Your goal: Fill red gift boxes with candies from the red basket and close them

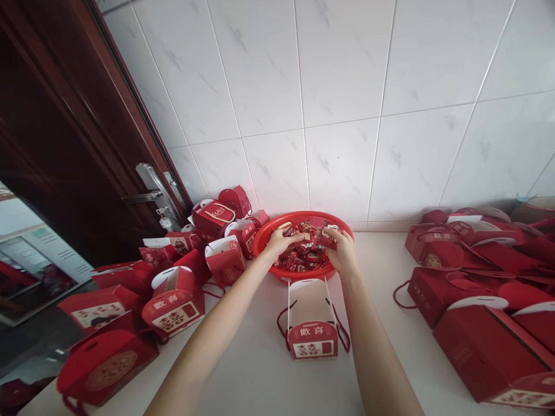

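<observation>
A red plastic basket (277, 275) stands against the tiled wall, holding many small wrapped candies (299, 263). Over its left part, my left hand (281, 240) is closed on a small wrapped candy between thumb and fingers. My right hand (340, 247), at the basket's right side, has its fingers wrapped round a dark red and white candy packet (330, 230). Just in front of the basket, between my forearms, sits an open red gift box (312, 340) with a white inside and dark red cord handles.
Several red boxes (173, 306) crowd the left side of the white table (260, 358). More red boxes (489, 341) are lined up at the right. Behind are a tiled wall (338, 162) and, at the left, a dark door (87, 115) with a metal handle.
</observation>
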A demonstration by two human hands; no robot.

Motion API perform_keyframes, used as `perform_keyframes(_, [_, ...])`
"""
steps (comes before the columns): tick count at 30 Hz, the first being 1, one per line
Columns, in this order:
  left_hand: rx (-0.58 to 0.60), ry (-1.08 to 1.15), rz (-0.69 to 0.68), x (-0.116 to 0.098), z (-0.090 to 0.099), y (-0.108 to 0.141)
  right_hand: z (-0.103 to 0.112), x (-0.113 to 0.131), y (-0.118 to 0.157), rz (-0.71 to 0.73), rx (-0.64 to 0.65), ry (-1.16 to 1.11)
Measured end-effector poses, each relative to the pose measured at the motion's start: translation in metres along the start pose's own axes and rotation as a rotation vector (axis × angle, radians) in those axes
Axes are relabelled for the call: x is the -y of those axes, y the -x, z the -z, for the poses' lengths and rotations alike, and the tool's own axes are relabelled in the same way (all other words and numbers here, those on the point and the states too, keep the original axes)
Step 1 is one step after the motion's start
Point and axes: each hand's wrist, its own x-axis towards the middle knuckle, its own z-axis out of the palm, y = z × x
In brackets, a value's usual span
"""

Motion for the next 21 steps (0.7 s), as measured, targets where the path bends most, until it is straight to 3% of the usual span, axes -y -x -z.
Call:
perform_keyframes(11, [0.064,-0.152,-0.048,0.007,0.008,-0.005,-0.001,0.001,0.0,0.001,0.002,-0.006])
perform_keyframes(16, [0.167,-0.304,-0.027,0.003,0.026,-0.005,0.0,0.0,-0.002,0.0,-0.003,-0.015])
perform_keyframes(21, [0.044,-0.436,-0.088,-0.006,0.037,-0.03,-0.001,0.0,-0.002,0.0,-0.021,-0.021])
